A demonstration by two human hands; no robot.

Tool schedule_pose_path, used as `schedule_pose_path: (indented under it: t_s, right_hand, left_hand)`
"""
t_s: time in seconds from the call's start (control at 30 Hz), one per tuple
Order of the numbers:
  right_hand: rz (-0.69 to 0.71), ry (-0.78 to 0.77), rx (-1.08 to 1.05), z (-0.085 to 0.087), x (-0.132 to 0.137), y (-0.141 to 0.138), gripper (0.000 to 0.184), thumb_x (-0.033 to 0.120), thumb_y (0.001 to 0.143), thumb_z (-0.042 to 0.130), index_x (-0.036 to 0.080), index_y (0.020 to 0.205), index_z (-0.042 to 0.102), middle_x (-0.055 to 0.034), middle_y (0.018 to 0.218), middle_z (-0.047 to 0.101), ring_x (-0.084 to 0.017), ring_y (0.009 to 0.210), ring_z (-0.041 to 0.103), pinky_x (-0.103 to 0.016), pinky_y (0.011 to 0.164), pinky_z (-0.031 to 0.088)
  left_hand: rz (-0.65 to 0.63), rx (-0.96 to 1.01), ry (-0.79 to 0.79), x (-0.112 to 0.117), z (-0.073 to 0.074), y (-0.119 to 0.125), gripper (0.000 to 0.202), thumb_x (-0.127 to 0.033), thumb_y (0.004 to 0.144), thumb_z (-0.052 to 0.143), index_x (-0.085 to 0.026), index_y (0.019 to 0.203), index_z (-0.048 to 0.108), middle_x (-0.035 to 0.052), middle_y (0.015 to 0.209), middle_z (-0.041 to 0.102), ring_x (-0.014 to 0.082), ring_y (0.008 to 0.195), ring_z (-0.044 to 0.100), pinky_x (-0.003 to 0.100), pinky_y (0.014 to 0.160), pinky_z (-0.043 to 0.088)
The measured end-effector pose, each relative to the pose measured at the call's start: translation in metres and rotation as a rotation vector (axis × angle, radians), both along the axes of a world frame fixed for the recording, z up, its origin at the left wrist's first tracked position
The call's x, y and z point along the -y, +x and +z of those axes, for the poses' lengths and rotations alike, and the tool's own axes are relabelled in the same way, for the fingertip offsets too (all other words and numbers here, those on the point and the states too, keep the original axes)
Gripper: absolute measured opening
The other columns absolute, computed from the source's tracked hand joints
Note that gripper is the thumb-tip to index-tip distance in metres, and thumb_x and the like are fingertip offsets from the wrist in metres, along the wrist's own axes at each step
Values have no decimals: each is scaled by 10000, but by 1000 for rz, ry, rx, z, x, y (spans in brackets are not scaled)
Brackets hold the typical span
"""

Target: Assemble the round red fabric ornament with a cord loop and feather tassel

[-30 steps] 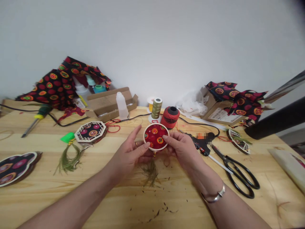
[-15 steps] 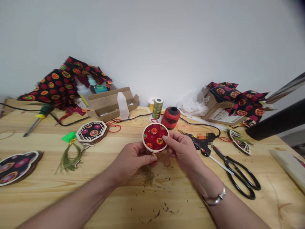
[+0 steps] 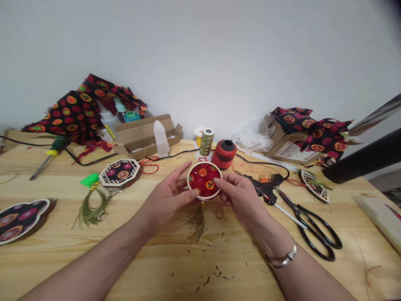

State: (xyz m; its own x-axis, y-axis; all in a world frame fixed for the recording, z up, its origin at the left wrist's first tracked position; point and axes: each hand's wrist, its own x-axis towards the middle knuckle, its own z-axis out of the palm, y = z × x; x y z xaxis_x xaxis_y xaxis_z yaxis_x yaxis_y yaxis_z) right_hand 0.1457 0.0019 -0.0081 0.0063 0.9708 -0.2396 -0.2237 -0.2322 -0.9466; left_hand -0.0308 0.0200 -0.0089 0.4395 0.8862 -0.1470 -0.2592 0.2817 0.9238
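Both my hands hold a small round ornament [image 3: 204,180] of red patterned fabric in a pale wooden rim, above the wooden table [image 3: 125,255]. My left hand [image 3: 169,198] pinches its left edge with thumb and fingers, the index finger stretched up behind it. On the right edge, my right hand [image 3: 239,194] grips with its thumb on the face. An olive green tassel [image 3: 196,221] hangs from the ornament's bottom down to the table.
Black scissors [image 3: 313,228] and a black glue gun [image 3: 265,188] lie to the right. Red thread spool [image 3: 224,154] and olive spool [image 3: 206,142] stand behind the ornament. An octagonal ornament [image 3: 119,173] with a green tassel lies left. Patterned cloth [image 3: 75,110], cardboard boxes and bottles line the wall.
The left hand shifted from curling under the ornament back to pinching its left edge with fingers raised. The tassel swung slightly. The right hand kept its grip.
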Motion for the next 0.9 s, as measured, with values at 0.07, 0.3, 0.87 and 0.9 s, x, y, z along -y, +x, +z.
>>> schedule_pose_path:
  t_s: [0.07, 0.3, 0.87, 0.9]
  right_hand:
    - [7, -15, -3, 0, 1, 0, 228, 349, 666, 694, 150, 656, 582, 68, 432, 454, -45, 369, 335, -184, 360, 231]
    - [7, -36, 7, -1, -1, 1, 204, 325, 664, 698, 152, 642, 592, 65, 445, 477, -45, 354, 353, -176, 328, 261]
    - [4, 65, 78, -4, -3, 1, 476, 340, 693, 694, 190, 1135, 600, 53, 567, 555, -44, 429, 418, -160, 402, 303]
    - [17, 76, 82, -4, -3, 1, 454, 344, 707, 683, 189, 1127, 608, 39, 606, 581, -40, 434, 419, -163, 406, 307]
  left_hand:
    - [6, -57, 40, 0, 2, 0, 920, -153, 657, 747, -272, 1412, 236, 80, 1144, 653, 206, 940, 653, 335, 815, 505]
    - [-15, -120, 115, 1, -2, -1, 923, -146, 632, 747, -268, 1410, 264, 123, 1306, 547, 242, 980, 647, 356, 819, 517]
    - [-24, -106, 136, -3, -8, -2, 811, -150, 661, 744, -249, 1363, 352, 61, 1278, 583, 208, 1026, 627, 318, 885, 506]
    - [-21, -109, 139, -3, -7, -2, 804, -153, 660, 745, -246, 1359, 357, 60, 1272, 588, 208, 1029, 626, 323, 888, 505]
